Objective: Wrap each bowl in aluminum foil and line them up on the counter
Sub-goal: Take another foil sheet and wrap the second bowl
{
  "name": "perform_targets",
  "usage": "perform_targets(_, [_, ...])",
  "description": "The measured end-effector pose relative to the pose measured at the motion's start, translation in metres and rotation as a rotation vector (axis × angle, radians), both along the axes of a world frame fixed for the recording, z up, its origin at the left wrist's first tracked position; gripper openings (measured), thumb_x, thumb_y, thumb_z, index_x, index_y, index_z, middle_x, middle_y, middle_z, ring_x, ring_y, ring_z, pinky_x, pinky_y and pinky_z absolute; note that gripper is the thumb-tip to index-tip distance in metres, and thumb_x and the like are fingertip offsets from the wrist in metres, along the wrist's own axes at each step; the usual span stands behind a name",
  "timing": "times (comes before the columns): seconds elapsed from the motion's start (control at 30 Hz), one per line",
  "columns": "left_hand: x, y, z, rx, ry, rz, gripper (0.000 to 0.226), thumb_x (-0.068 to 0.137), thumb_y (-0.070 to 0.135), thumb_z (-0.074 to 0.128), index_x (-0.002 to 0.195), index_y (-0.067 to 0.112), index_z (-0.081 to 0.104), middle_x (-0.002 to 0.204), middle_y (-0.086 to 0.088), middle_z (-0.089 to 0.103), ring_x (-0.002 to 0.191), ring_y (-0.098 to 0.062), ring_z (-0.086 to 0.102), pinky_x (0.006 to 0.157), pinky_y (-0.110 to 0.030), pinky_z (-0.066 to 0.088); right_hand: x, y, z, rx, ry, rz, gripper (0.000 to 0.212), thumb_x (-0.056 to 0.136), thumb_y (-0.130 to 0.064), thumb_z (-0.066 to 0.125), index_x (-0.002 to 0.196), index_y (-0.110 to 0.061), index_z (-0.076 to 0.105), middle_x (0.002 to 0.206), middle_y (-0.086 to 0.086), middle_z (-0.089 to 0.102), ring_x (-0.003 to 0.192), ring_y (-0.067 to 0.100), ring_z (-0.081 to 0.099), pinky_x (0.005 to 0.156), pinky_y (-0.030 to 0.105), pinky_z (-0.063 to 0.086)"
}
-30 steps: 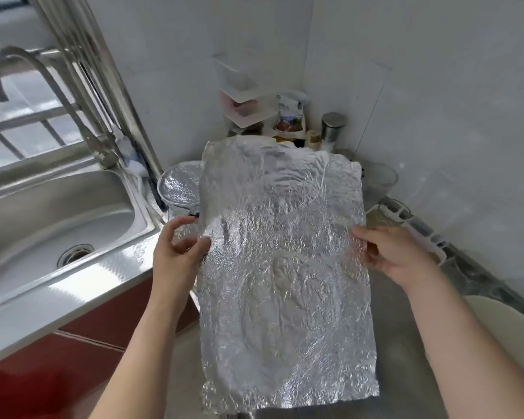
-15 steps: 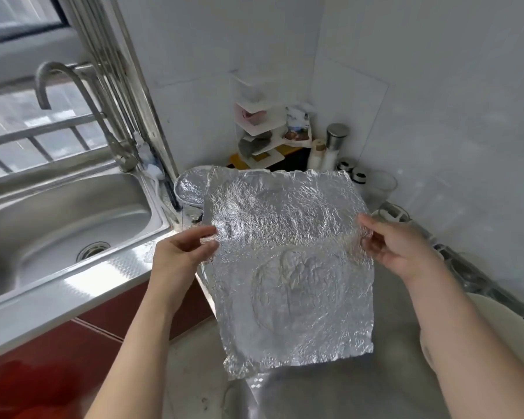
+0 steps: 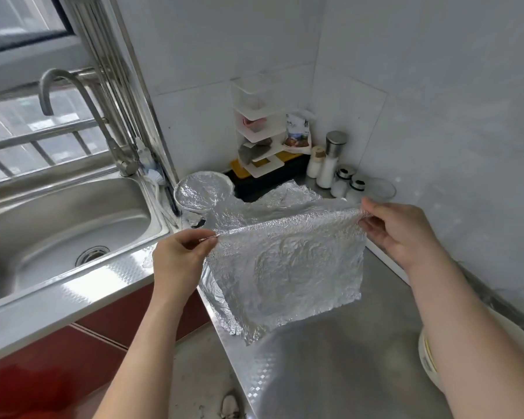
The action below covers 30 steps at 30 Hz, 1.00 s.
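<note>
Above the counter [image 3: 345, 367], in the head view, the foil [image 3: 285, 267] hangs stretched between both hands. The left hand [image 3: 179, 258] pinches one top corner and the right hand [image 3: 397, 234] the other (thumb and fingers closed on the edge). A wrapped bowl [image 3: 203, 193] sits beside the sink [image 3: 73, 219]. The sheet looks readied; next it needs laying over a bare bowl, perhaps the pale bowl [image 3: 425, 355] under the right forearm.
</note>
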State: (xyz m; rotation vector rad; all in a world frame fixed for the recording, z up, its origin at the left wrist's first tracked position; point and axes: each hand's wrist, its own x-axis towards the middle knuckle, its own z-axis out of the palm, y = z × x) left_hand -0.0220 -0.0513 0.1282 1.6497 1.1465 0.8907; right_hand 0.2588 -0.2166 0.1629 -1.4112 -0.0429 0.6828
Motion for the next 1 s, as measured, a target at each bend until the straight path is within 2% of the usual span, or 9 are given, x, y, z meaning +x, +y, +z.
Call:
perform_targets(0.17, [0.007,0.001,0.012,0.304,0.091,-0.07,0.017,0.085,0.017,0.074,0.083,0.032,0.067,0.104,0.005,0.059,0.1,-0.014,0.057,0.089,-0.028,0.045,0.004,0.003,0.011,0.006,-0.113,-0.049,0.012,0.086,-0.014,0.07,0.079,-0.006,0.063,0.075,0.006,0.053,0.064,0.009,0.052,0.066,0.022,0.057])
perform_targets(0.27, [0.014,0.0,0.027,0.37,0.008,-0.071,0.018,0.088,0.012,0.07,0.088,0.03,0.069,0.09,0.016,0.069,0.085,-0.009,0.066,0.081,-0.024,0.052,0.007,0.01,0.023,0.231,0.006,-0.118,0.016,0.087,-0.011,0.068,0.074,-0.006,0.061,0.071,0.004,0.056,0.07,0.011,0.055,0.068,0.026,0.057])
perform_targets(0.4, [0.021,-0.01,0.057,0.708,-0.002,-0.011,0.011,0.087,0.009,0.07,0.096,0.013,0.076,0.085,0.015,0.066,0.075,-0.002,0.063,0.072,-0.007,0.046,0.014,0.016,0.049,0.47,0.031,-0.224,0.016,0.088,-0.009,0.066,0.074,-0.006,0.06,0.067,0.004,0.059,0.07,0.014,0.06,0.072,0.031,0.057])
perform_targets(0.5, [0.019,-0.027,0.059,0.945,0.0,-0.078,0.011,0.089,0.006,0.067,0.096,0.008,0.076,0.09,0.005,0.071,0.078,-0.005,0.065,0.077,-0.014,0.05,0.016,0.007,0.046,0.485,0.061,-0.226,0.017,0.086,-0.023,0.07,0.088,-0.009,0.061,0.097,0.01,0.062,0.098,0.021,0.061,0.078,0.042,0.057])
perform_targets(0.57, [0.018,-0.044,0.043,1.021,0.013,-0.188,0.017,0.092,0.006,0.059,0.096,0.008,0.076,0.096,0.0,0.073,0.093,-0.013,0.067,0.088,-0.025,0.052,0.012,-0.003,0.022,0.381,0.138,-0.119,0.029,0.08,-0.039,0.073,0.092,-0.016,0.059,0.103,0.007,0.061,0.098,0.021,0.059,0.083,0.049,0.055])
perform_targets(0.63, [0.018,-0.059,0.013,1.008,0.047,-0.294,0.021,0.087,-0.001,0.061,0.096,0.01,0.077,0.101,0.0,0.074,0.101,-0.017,0.066,0.093,-0.03,0.052,0.004,-0.011,-0.011,0.285,0.23,0.001,0.024,0.079,-0.04,0.073,0.087,-0.022,0.059,0.089,0.001,0.061,0.083,0.02,0.06,0.08,0.046,0.056])
perform_targets(0.7, [0.015,-0.069,-0.023,0.925,0.088,-0.381,0.021,0.083,0.0,0.064,0.094,0.013,0.077,0.101,0.003,0.074,0.104,-0.018,0.065,0.091,-0.031,0.052,-0.012,-0.017,-0.045,0.17,0.329,0.04,0.015,0.08,-0.03,0.072,0.09,-0.024,0.062,0.09,0.002,0.061,0.076,0.019,0.064,0.071,0.04,0.058])
perform_targets(0.77, [0.011,-0.076,-0.055,0.836,0.123,-0.436,0.019,0.083,0.003,0.064,0.089,0.016,0.076,0.1,0.007,0.073,0.105,-0.014,0.064,0.086,-0.03,0.052,-0.028,-0.022,-0.076,0.045,0.406,0.052,0.029,0.077,-0.024,0.074,0.103,-0.021,0.062,0.095,0.007,0.059,0.075,0.019,0.064,0.065,0.04,0.057])
perform_targets(1.0, [0.004,-0.107,-0.103,0.659,0.264,-0.654,0.03,0.077,0.009,0.044,0.083,0.022,0.071,0.097,0.009,0.071,0.105,-0.012,0.061,0.077,-0.022,0.055,-0.078,-0.028,-0.127,-0.296,0.432,0.103,0.08,0.078,-0.03,0.078,0.141,-0.03,0.029,0.131,0.012,0.051,0.111,0.026,0.052,0.082,0.052,0.05])
